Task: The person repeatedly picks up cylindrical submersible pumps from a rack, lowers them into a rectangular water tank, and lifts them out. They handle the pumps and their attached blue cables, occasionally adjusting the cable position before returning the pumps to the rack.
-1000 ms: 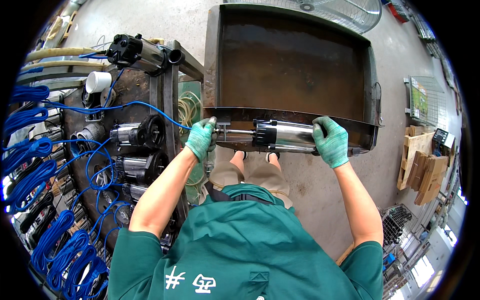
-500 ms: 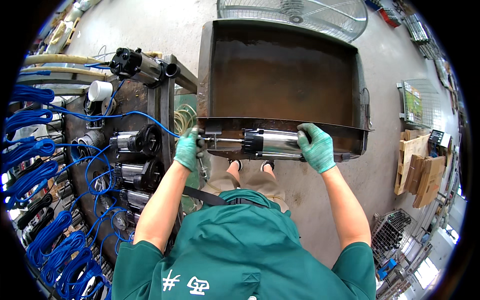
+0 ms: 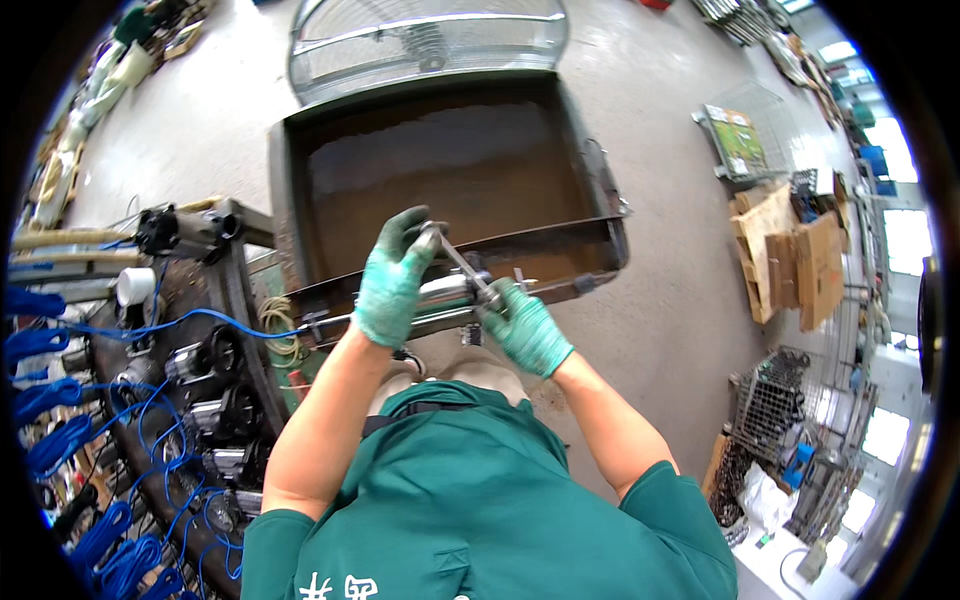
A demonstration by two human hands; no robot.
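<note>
A shiny metal cylinder [image 3: 447, 293] with a thin rod sticking out to the left lies across the near rim of a big rusty metal tray [image 3: 585, 245]. My left hand [image 3: 393, 278], in a green glove, wraps over the cylinder's middle, and its fingers also hold a thin metal bar [image 3: 462, 264] that slants up from the cylinder. My right hand [image 3: 524, 328], also in a green glove, grips the cylinder's right end from below.
A workbench [image 3: 225, 330] at the left carries several dark motors and blue hoses [image 3: 60, 440]. A wire fan guard [image 3: 425, 40] lies beyond the tray. Cardboard pieces [image 3: 785, 250] and wire baskets [image 3: 775, 405] stand on the concrete floor at the right.
My hands have come together on the cylinder: the left moved from the rod end to the middle and took the thin bar, the right slid inward. The view has swung so the tray lies more to the left.
</note>
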